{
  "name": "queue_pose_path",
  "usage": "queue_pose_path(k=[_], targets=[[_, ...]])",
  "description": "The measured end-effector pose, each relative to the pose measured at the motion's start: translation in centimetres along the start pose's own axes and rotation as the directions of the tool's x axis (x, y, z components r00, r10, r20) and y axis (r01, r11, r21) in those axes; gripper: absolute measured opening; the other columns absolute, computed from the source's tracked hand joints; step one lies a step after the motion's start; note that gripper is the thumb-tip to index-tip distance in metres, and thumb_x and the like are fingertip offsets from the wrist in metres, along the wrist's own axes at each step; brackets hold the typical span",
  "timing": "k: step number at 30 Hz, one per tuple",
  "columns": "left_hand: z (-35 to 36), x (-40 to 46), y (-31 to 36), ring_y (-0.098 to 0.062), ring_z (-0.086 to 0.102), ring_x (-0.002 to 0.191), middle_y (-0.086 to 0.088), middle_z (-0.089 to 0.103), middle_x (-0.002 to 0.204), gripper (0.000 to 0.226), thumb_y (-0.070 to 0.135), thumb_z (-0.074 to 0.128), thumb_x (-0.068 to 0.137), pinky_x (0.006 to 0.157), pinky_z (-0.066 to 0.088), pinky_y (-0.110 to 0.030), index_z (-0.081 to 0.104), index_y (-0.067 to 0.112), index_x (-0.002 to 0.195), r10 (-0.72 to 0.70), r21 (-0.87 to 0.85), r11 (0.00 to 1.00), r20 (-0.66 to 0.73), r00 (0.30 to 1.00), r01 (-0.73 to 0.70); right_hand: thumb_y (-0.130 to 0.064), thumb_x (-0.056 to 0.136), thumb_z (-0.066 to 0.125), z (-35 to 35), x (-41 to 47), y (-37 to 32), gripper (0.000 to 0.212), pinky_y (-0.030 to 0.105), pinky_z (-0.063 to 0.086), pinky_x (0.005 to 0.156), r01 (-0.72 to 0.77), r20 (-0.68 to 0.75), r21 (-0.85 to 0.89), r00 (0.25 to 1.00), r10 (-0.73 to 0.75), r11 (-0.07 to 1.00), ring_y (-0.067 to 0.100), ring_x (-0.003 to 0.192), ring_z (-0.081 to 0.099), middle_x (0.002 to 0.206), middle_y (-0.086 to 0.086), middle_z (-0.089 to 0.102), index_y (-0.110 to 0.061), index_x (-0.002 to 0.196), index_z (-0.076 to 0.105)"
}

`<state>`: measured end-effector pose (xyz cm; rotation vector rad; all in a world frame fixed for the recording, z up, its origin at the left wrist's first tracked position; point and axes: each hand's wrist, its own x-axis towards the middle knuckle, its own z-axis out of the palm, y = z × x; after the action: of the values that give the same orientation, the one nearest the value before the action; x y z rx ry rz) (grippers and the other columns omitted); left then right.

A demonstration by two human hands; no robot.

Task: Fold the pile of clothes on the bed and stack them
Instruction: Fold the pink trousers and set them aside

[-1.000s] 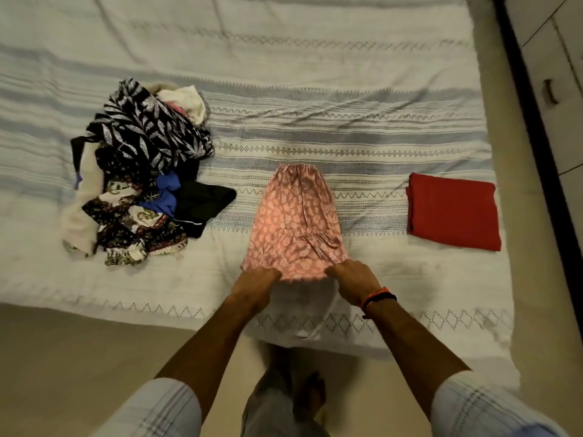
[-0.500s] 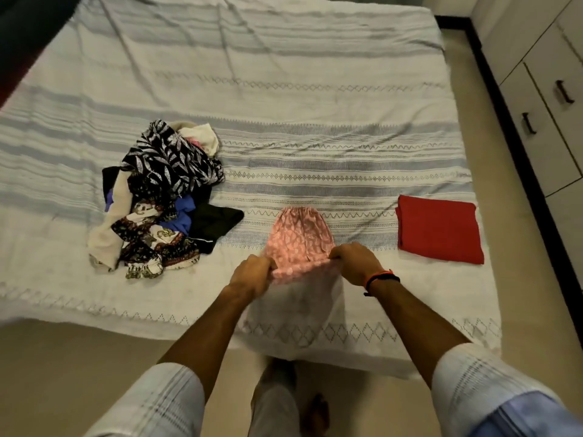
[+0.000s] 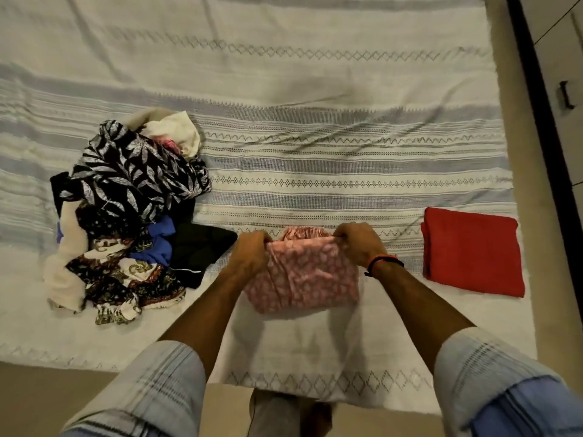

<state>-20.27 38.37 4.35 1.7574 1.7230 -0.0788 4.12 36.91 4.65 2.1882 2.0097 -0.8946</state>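
Head view: the bed [image 3: 315,74] fills most of the picture, covered with a pale spread with grey-blue stripes and zigzag and diamond bands. Near its front edge lies a pink patterned garment [image 3: 303,275], folded over on itself into a roughly square shape, with a gathered edge showing at its far side.

The left hand [image 3: 250,257] grips the far left corner of the pink patterned garment, its fingers [image 3: 262,239] curled round the cloth. The right hand [image 3: 359,244] grips the far right corner in the same way, fingers bent over the fold; a red and black band [image 3: 383,261] sits on that wrist. Both forearms reach in from the bottom of the picture, with pale striped sleeves rolled back.

To the left of the pink patterned garment, well apart from it, sits the pile of unfolded clothes [image 3: 126,216]: a black cloth with pale leaf print on top, a cream piece behind it, a blue piece, a black piece and a dark paisley print at the front, all tangled together.

To the right of the pink patterned garment, apart from it, a red folded garment [image 3: 473,250] lies flat on the bed.

Beyond the bed's right side run a strip of floor and a cabinet with a dark handle [image 3: 566,94].
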Motion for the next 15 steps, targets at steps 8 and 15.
queue_pose_path(k=[8,15], targets=[[3.1,3.8,-1.3,-0.024,0.055,0.114,-0.008,0.058,0.124,0.037,0.008,0.064,0.087,0.092,0.045,-0.032,0.061,0.011,0.124,0.126,0.045,0.992,-0.138,0.982,-0.121,-0.007,0.093,0.056,4.3,2.4,-0.3,0.021,0.044,0.053,0.081,0.123,-0.083,-0.153,0.987,-0.137,0.981,0.030,0.091,0.061,0.105,0.015,0.065,-0.006,0.113,0.062],[10.5,1.4,-2.4,-0.036,0.020,0.145,-0.018,0.013,0.160,0.086,0.033,0.066,0.088,0.115,0.030,-0.050,0.013,0.016,0.153,0.218,0.253,0.931,0.190,0.957,-0.262,-0.032,0.084,0.068,10.5,-0.1,1.6,0.070,0.051,0.048,0.100,0.166,0.087,-0.270,0.985,-0.148,0.948,0.037,0.128,0.048,0.144,0.019,0.046,-0.006,0.143,0.040]])
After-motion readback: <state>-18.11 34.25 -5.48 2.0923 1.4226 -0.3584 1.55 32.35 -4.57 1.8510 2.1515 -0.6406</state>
